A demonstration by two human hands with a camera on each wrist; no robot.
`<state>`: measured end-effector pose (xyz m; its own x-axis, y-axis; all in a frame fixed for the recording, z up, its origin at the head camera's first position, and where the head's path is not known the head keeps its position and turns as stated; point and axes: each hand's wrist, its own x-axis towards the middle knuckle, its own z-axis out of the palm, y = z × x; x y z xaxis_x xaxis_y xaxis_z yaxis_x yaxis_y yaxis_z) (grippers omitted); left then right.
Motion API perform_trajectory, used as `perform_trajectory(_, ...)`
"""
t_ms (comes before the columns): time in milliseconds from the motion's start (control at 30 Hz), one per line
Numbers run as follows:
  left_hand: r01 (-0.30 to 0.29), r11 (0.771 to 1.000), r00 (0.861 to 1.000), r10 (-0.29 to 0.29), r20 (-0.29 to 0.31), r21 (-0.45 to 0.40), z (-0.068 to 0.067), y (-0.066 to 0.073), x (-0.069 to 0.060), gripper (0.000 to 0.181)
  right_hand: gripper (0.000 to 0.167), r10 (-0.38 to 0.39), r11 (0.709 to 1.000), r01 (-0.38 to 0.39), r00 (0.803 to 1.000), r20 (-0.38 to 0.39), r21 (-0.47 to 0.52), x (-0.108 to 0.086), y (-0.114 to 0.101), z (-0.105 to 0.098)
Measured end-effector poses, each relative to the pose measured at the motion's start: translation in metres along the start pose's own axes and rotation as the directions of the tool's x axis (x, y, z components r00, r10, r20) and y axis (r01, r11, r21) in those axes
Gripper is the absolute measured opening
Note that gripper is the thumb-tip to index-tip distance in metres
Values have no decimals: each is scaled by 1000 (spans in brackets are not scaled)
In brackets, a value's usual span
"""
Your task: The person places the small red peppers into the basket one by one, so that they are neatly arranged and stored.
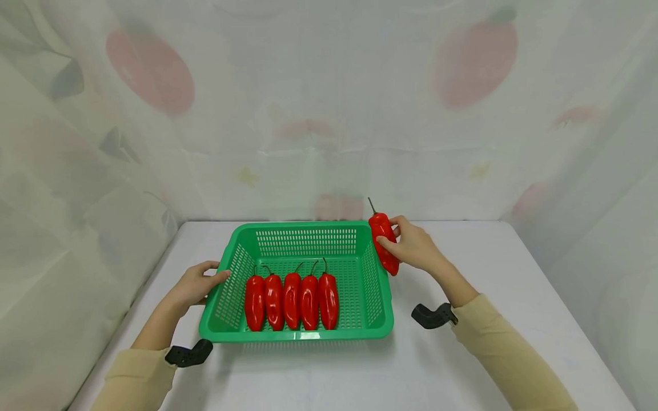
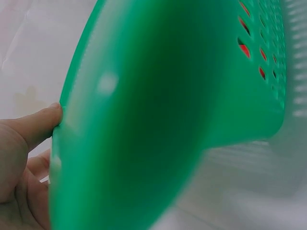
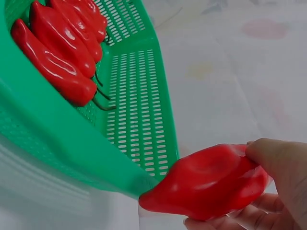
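Note:
A green plastic basket [image 1: 308, 337] with slotted walls stands on the white table. Inside, several red chili peppers [image 1: 292, 299] lie side by side in a row, stems pointing to the far wall. My left hand [image 1: 194, 284] grips the basket's left rim, thumb on top and fingers beneath. At the far right corner, my right hand [image 1: 415, 245] pinches another red chili pepper [image 1: 382, 240] between thumb and fingers, its stem up. In the right wrist view this pepper [image 3: 206, 182] hangs beside the basket's rim, its tip overlapping the rim; whether they touch I cannot tell.
The white table [image 1: 329, 382] spreads around the basket. A pale curtain [image 1: 319, 114] with faded fruit prints hangs behind it and along both sides. A black wrist mount [image 1: 189, 354] sits at the left cuff, and another mount [image 1: 433, 315] at the right.

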<state>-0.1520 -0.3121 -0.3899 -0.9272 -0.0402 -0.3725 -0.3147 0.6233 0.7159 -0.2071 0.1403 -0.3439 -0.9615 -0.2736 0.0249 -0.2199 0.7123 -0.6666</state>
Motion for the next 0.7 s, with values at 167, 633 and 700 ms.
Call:
perform_trajectory(167, -5, 1000, 1000, 5, -2, -6, 0, 1, -1, 65, 58, -28, 1000, 28, 999, 24, -2, 4, -3, 4)
perform_trajectory(633, -3, 1000, 1000, 3, 1, -23, 1, 3, -2, 66, 55, 3, 1000, -5, 994, 108, 18, 11, -22, 14)
perform_trajectory(700, 1, 1000, 1000, -1, 1, -19, 1, 2, -3, 66, 55, 11, 1000, -13, 994, 112, 20, 12, -25, 16)
